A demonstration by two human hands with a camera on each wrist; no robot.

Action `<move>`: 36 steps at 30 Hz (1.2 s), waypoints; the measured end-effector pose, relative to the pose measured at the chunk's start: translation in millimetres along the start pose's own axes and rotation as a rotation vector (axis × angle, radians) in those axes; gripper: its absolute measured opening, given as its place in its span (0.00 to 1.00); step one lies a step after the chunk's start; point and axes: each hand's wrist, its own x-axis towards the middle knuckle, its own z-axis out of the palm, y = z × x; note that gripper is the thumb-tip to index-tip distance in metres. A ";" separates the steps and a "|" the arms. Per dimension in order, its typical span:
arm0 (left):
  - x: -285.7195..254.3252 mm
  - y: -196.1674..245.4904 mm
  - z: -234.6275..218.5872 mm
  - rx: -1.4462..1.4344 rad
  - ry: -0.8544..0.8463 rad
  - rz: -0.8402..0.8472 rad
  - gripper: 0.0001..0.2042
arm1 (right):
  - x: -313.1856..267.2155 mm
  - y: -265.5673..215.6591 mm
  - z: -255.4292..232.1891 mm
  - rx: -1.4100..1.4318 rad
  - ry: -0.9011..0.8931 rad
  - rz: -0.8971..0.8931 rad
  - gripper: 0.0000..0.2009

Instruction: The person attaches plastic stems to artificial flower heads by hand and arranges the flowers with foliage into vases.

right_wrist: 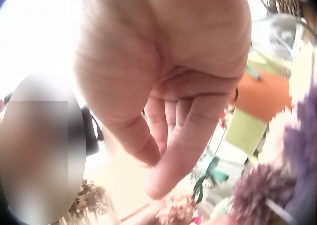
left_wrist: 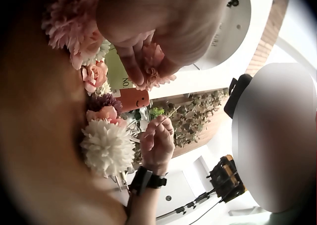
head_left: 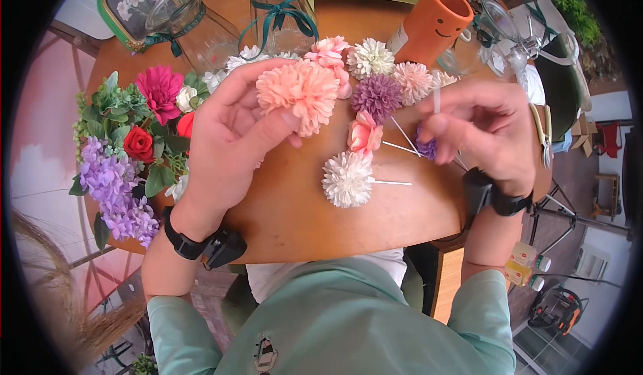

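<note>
Your soft colours
You have a peach pompom flower (head_left: 298, 97), a dusty-purple bloom (head_left: 377, 98), an orange cup (head_left: 434, 28) with a black smiley, dark-teal ribbon (head_left: 280, 12) and your pale-green shirt (head_left: 321, 321).

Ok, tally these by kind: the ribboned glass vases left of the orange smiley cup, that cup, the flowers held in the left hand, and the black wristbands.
Ribboned glass vases: 2
Orange smiley cup: 1
Pink flower in the left hand: 1
Black wristbands: 2
Total: 6
</note>
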 end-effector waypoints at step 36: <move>0.0 4.6 5.4 0.229 0.023 -0.082 0.18 | 10.5 32.0 70.8 0.069 0.019 -0.242 0.08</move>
